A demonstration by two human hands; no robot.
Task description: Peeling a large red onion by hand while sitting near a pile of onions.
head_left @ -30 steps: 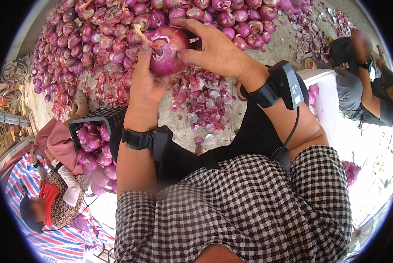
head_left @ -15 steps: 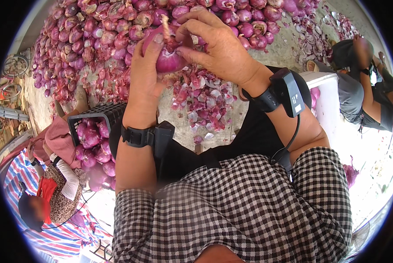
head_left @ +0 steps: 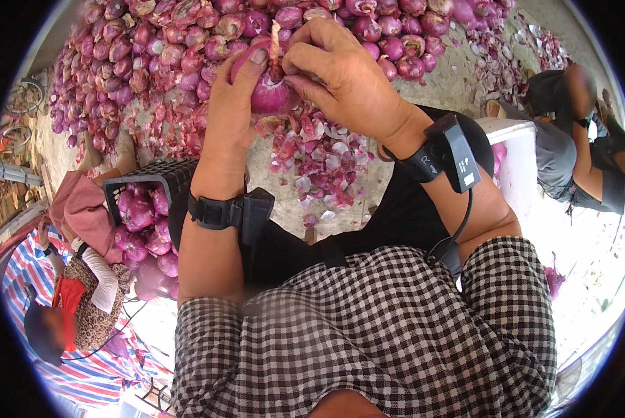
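A large red onion (head_left: 274, 97) with a dry tan stalk standing up from its neck is held in front of the heap. My left hand (head_left: 235, 90) grips it from the left side, thumb pressed on top near the neck. My right hand (head_left: 337, 73) is at the onion's right side, its thumb and bent index finger closed at the skin beside the neck. Its fingertips partly cover that spot, so I cannot tell how much skin is between them. Both wrists wear black straps with small devices.
A big heap of red onions (head_left: 166, 49) spreads ahead. Loose peelings (head_left: 323, 157) lie on the concrete below my hands. At left stands a black crate (head_left: 180, 171) of onions, with a seated person beyond. At right are a white container (head_left: 514, 160) and another person (head_left: 563, 132).
My right thumb and index finger have closed in beside the onion's neck. The onion and both hands have shifted slightly, and its stalk stands a little further right.
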